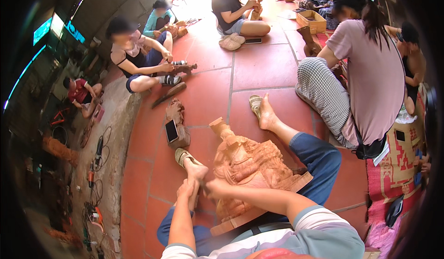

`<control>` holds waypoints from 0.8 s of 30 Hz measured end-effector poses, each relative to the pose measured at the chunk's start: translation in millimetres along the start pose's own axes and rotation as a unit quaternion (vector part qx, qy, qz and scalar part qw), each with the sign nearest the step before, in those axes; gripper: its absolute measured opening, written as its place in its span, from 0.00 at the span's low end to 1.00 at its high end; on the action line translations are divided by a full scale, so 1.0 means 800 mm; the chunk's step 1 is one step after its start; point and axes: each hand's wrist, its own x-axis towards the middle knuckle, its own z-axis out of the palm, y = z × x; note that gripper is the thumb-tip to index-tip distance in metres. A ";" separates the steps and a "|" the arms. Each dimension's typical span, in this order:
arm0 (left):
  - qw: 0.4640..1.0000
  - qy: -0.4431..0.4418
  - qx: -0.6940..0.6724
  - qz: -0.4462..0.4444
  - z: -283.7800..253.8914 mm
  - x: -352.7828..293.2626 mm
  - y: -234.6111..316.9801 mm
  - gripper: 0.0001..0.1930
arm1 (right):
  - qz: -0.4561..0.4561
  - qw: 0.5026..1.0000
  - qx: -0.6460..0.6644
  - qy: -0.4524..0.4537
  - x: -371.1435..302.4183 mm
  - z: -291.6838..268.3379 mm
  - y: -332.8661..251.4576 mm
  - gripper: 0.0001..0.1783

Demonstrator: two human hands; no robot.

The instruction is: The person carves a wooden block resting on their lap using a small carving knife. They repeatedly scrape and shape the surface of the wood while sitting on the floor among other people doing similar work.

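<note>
A carved wooden figure (249, 162), pale orange-brown with a narrow neck-like end and a flat wide base, leans across my lap between my legs. My left hand (186, 188) is closed around my left lower leg, just above the sandal (183, 156). Beside it, my right hand (213, 189) reaches across the carving to its left edge. Motion blurs that hand, and whether its fingers hold anything is unclear. Ahead of my left foot a brown wood block (175, 108) lies on the tiles, with a dark-screened phone (171, 131) on it.
Close on my right a person in a pink shirt (370, 69) sits on the red tiled floor (212, 101). Ahead, other people work on wood pieces. Corded power tools (98, 148) lie along the concrete strip at left. A wooden box (311, 21) stands far right.
</note>
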 end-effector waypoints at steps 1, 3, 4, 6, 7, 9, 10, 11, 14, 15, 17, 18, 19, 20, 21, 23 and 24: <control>1.000 -0.017 0.007 0.007 -0.005 -0.008 0.005 0.33 | -0.034 0.997 0.007 -0.076 -0.003 0.008 -0.006 0.10; 0.999 -0.028 0.015 0.000 0.001 0.002 0.004 0.38 | -0.004 0.991 0.007 -0.131 -0.004 0.010 -0.003 0.11; 0.999 -0.035 0.019 -0.007 0.003 0.003 -0.001 0.41 | 0.021 0.993 -0.012 -0.116 -0.004 0.004 -0.002 0.11; 0.999 -0.032 0.034 -0.004 -0.001 0.001 0.004 0.43 | 0.055 0.998 -0.028 -0.030 0.009 0.002 0.015 0.11; 0.999 -0.033 0.036 -0.005 0.000 -0.004 0.009 0.44 | 0.049 0.998 -0.033 0.024 0.010 0.000 0.016 0.10; 0.999 -0.036 0.035 -0.019 0.004 -0.002 0.014 0.44 | 0.037 0.998 0.012 0.045 0.008 -0.004 0.012 0.08; 0.999 -0.034 0.034 -0.022 0.002 -0.001 0.020 0.44 | 0.010 0.999 0.040 0.012 0.003 0.000 0.004 0.07; 0.998 -0.035 0.030 -0.037 0.003 -0.008 0.022 0.43 | -0.013 0.998 0.039 -0.041 -0.005 0.004 -0.005 0.07; 0.996 -0.011 0.051 -0.074 0.006 -0.010 0.023 0.41 | -0.020 0.997 -0.020 -0.079 -0.011 0.010 -0.006 0.08; 0.996 0.001 0.047 -0.079 0.012 -0.004 0.013 0.40 | 0.006 0.999 -0.010 -0.039 -0.009 -0.001 -0.007 0.09; 0.996 0.008 0.058 -0.064 0.005 -0.003 0.029 0.41 | 0.091 0.992 0.039 0.080 0.004 -0.012 0.014 0.12; 0.996 0.013 0.060 -0.060 0.004 -0.002 0.031 0.41 | 0.076 0.988 -0.096 0.093 0.018 -0.025 0.023 0.09; 0.996 0.016 0.061 -0.055 0.010 0.000 0.026 0.41 | 0.072 0.992 -0.026 0.099 0.016 -0.022 0.022 0.08; 0.997 0.012 0.056 -0.061 0.017 0.003 0.017 0.41 | 0.069 0.991 0.045 0.105 0.012 -0.016 0.020 0.07; 0.996 0.008 0.048 -0.069 0.023 0.005 0.005 0.42 | 0.017 0.997 0.067 0.046 0.002 -0.011 0.007 0.07; 0.996 0.002 0.049 -0.070 0.021 0.006 0.017 0.42 | -0.055 0.995 0.046 -0.066 -0.008 0.003 0.004 0.09; 0.995 -0.003 0.058 -0.076 0.013 -0.004 0.023 0.42 | -0.032 0.997 0.033 -0.060 -0.008 0.001 0.006 0.10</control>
